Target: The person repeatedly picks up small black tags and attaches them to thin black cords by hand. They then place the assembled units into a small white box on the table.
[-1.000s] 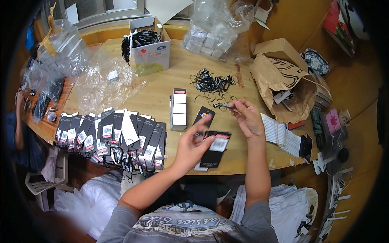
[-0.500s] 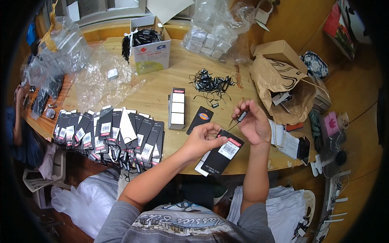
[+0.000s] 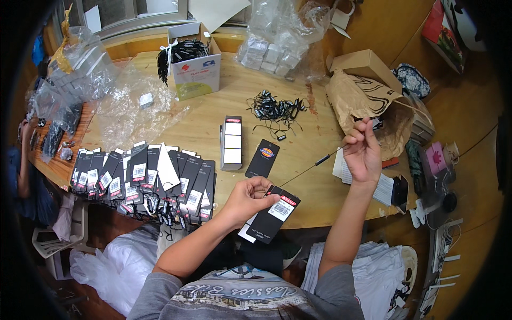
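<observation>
My left hand (image 3: 246, 201) pinches black hang tags (image 3: 265, 226) by their top corner; a red strip and a white barcode label show on the front one, with a white piece behind. From their top a thin black tag string (image 3: 298, 175) runs taut up to the right, a small black plastic seal partway along it. My right hand (image 3: 364, 152), raised beside the paper bag, has its fingertips closed on the string's far end. Just beyond my left hand a single black tag (image 3: 262, 159) lies on the table, near a neat stack of tags (image 3: 232, 141) with white labels.
Many strung tags (image 3: 140, 173) overlap along the table's left front edge. A tangle of black strings (image 3: 274, 108) lies mid-table. Farther back are a box of strings (image 3: 197, 77) and plastic-wrapped bundles (image 3: 266, 56). The brown paper bag (image 3: 354, 98) stands at right.
My right hand has moved up and right, drawing the string out taut from the tags. My left hand has shifted slightly left and down with the tags.
</observation>
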### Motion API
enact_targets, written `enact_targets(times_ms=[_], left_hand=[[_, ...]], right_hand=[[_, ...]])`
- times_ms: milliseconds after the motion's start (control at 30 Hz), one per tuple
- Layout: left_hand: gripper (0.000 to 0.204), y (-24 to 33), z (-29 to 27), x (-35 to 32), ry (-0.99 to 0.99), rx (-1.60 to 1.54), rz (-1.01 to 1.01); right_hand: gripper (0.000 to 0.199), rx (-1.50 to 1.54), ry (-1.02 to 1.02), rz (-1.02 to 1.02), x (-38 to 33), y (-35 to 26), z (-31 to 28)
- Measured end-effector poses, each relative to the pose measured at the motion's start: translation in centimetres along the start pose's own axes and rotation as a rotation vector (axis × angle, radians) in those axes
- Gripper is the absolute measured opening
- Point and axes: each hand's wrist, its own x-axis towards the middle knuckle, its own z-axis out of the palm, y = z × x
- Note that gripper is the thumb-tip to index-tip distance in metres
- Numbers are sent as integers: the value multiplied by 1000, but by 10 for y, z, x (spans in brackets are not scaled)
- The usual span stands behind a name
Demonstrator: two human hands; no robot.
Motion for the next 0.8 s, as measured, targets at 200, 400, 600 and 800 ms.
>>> enact_targets(times_ms=[200, 400, 600, 800], left_hand=[[13, -2, -3, -4, 18, 16, 33], [15, -5, -8, -7, 142, -50, 146], [14, -5, -12, -3, 194, -90, 327], [21, 1, 5, -6, 273, -61, 494]], right_hand=[[19, -18, 44, -237, -9, -8, 3], [14, -444, 106, -512, -30, -12, 14], [2, -1165, 249, -608, -64, 38, 35], [6, -1305, 45, -353, -69, 88, 35]])
